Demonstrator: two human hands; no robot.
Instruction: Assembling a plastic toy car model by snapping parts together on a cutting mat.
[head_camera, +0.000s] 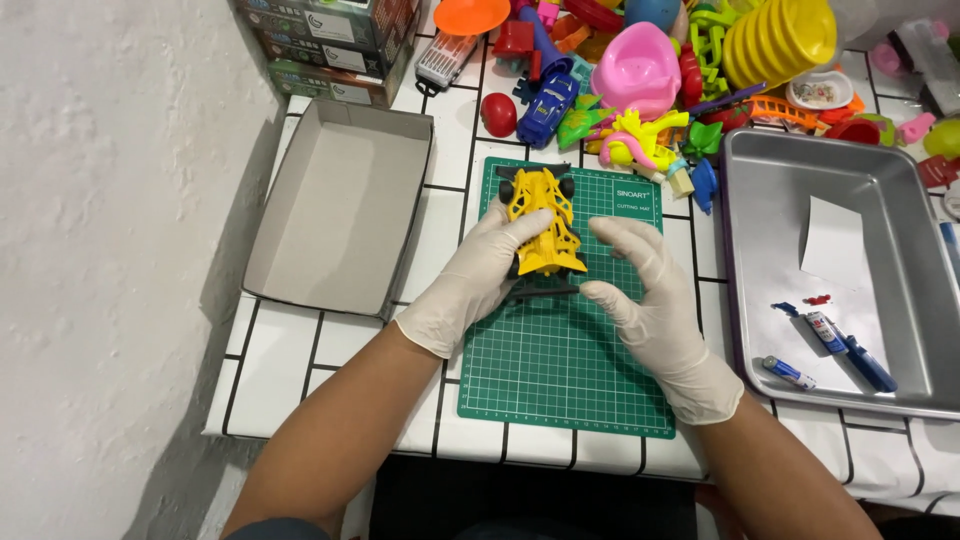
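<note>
A yellow toy racing car (541, 220) with black wheels rests on a green cutting mat (560, 370) on a white tiled table. Both of my hands wear white gloves. My left hand (478, 275) lies against the car's left side, with its fingers over the car's middle. On the car's right, my right hand (645, 295) hovers with fingers spread, apart from the body and empty. A thin black bar (545, 292) lies on the mat just below the car, between my two hands.
An empty grey cardboard box lid (340, 205) sits left of the mat. A metal tray (905, 330) on the right holds a white paper, small batteries and a blue tool. A heap of colourful plastic toys (650, 80) fills the far side. The table edge is near me.
</note>
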